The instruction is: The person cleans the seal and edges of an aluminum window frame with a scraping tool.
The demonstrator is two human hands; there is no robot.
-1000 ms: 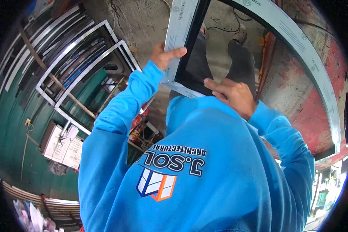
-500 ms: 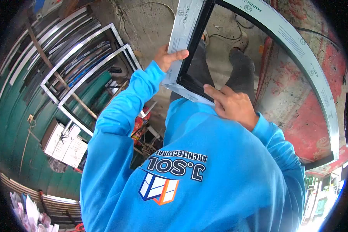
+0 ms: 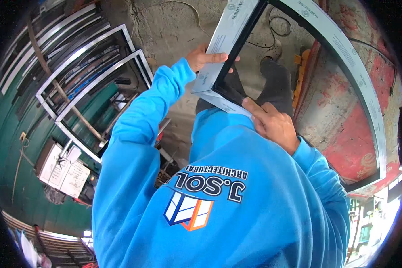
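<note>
A window frame (image 3: 230, 40), wrapped in white printed film with a black inner edge, is held up close in front of my body. My left hand (image 3: 205, 59) is closed round its left side member, thumb on top and fingertips showing at the inner edge. At the near rail, my right hand (image 3: 274, 123) grips close to my waist. Its index finger lies along the black inner edge while the other fingers curl, partly hidden. The frame's near left corner (image 3: 207, 91) sits between my hands, and the long far side curves away to the right.
A red, worn panel-like surface (image 3: 344, 129) lies under the frame's right side. Metal frames (image 3: 94, 80) and long profiles (image 3: 78, 27) lean against the green wall (image 3: 13, 152) at left. A cable (image 3: 281, 27) lies on the concrete floor. Handwritten papers (image 3: 62, 169) hang at left.
The frame's near left corner and both hands have shifted slightly right in view, and the surroundings at left have slid left. Both hands keep their hold on the frame.
</note>
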